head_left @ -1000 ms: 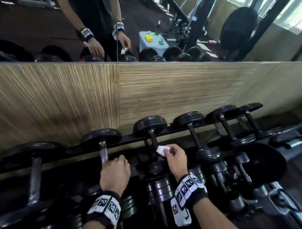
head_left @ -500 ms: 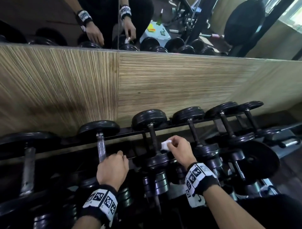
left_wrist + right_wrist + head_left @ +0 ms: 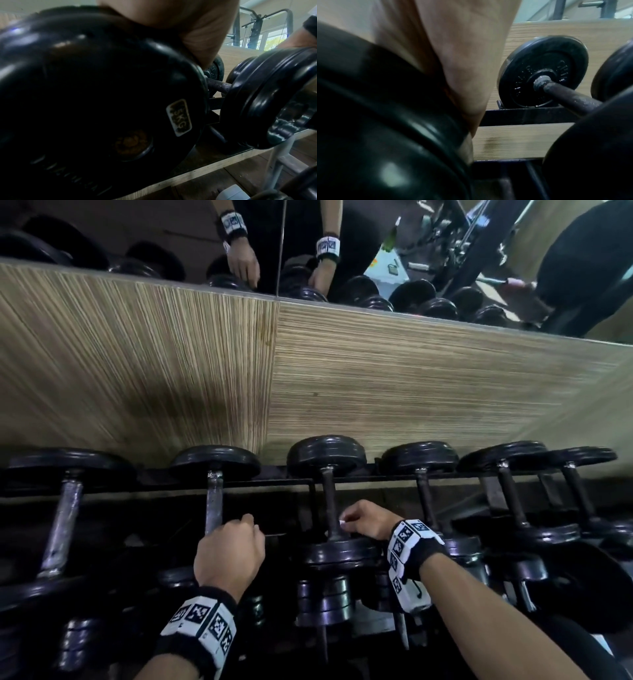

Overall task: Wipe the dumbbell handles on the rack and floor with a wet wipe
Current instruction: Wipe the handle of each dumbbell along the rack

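Wet wipe (image 3: 342,521): pinched in right hand (image 3: 368,523), against centre dumbbell handle (image 3: 331,501) on rack (image 3: 274,485). Left hand (image 3: 228,554): curled on neighbouring handle (image 3: 214,501). Advice: wrap fully, stroke full length.

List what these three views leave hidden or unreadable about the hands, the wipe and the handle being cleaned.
- Wet wipe: head view shows only a white sliver; the right hand covers the rest.
- Wipe's contact with the dark handle: hidden by the curled fingers; the right wrist view shows only palm and a blurred plate.
- Left hand: its fingers are hidden behind its own back, so what it grips is unclear.
- Weight label: leading digits are worn.
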Demonstrator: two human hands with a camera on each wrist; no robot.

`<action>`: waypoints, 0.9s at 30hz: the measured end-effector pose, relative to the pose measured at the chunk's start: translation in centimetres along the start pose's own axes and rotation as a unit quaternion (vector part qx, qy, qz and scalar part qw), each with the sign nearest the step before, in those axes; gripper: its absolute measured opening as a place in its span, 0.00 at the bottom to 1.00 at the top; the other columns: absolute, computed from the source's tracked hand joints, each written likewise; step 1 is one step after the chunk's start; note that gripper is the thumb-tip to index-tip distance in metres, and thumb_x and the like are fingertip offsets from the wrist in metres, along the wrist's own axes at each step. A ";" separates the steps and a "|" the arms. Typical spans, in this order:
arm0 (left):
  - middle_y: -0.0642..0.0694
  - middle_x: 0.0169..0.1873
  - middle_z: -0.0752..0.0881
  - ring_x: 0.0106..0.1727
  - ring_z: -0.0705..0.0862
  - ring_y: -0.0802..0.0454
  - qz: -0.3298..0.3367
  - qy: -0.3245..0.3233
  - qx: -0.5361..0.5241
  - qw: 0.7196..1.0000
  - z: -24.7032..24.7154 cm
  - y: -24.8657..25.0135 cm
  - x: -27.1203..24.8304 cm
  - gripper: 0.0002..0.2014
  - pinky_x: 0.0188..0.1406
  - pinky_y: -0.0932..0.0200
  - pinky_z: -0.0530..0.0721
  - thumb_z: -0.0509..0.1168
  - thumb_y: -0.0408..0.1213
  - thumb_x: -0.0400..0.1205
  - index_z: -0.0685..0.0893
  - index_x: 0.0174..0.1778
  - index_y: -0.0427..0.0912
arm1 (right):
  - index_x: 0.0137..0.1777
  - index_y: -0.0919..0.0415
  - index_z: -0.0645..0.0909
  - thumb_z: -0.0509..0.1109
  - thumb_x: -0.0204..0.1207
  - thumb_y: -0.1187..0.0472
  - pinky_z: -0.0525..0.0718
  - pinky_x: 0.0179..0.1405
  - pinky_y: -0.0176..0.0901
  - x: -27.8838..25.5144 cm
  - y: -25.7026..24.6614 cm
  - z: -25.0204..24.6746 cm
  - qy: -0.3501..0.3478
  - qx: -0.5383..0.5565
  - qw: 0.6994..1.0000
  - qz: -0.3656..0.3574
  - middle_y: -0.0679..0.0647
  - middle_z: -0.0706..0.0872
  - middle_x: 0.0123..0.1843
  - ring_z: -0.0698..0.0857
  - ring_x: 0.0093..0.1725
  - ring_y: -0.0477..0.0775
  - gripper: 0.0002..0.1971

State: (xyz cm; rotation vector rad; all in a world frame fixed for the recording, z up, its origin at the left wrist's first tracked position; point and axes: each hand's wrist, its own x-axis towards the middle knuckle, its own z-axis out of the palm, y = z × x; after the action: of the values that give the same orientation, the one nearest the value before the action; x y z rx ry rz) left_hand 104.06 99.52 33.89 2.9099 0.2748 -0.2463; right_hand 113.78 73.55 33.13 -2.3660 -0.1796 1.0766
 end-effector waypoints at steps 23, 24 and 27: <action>0.56 0.22 0.74 0.19 0.65 0.59 0.011 0.014 0.004 1.000 -0.4 -0.2 -0.6 0.12 0.20 0.61 0.59 0.55 0.48 0.86 0.80 0.42 0.50 | 0.53 0.58 0.91 0.71 0.81 0.65 0.79 0.48 0.34 -2.3 -1.4 -1.8 -0.005 -0.192 0.975 -0.112 0.51 0.92 0.52 0.87 0.50 0.47 0.08; 0.55 0.22 0.74 0.20 0.65 0.59 0.012 0.014 0.000 1.000 -0.5 -0.2 -0.6 0.12 0.20 0.61 0.59 0.56 0.48 0.86 0.79 0.41 0.50 | 0.53 0.60 0.90 0.70 0.82 0.64 0.77 0.47 0.36 -2.5 -1.0 -2.2 0.000 -0.210 0.975 -0.078 0.53 0.92 0.52 0.87 0.50 0.50 0.07; 0.54 0.23 0.76 0.21 0.67 0.58 0.005 0.014 -0.007 1.000 -0.4 -0.2 -0.5 0.12 0.20 0.60 0.61 0.55 0.49 0.86 0.79 0.42 0.50 | 0.49 0.58 0.89 0.71 0.82 0.60 0.76 0.45 0.37 -1.8 0.1 -1.6 0.058 -0.170 0.984 -0.015 0.54 0.90 0.46 0.86 0.48 0.51 0.05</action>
State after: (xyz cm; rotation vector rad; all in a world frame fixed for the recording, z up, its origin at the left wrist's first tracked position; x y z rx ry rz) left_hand 103.65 99.72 34.36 2.9017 0.2656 -0.2002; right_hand 113.67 72.24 35.15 -2.7101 -0.3817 0.9518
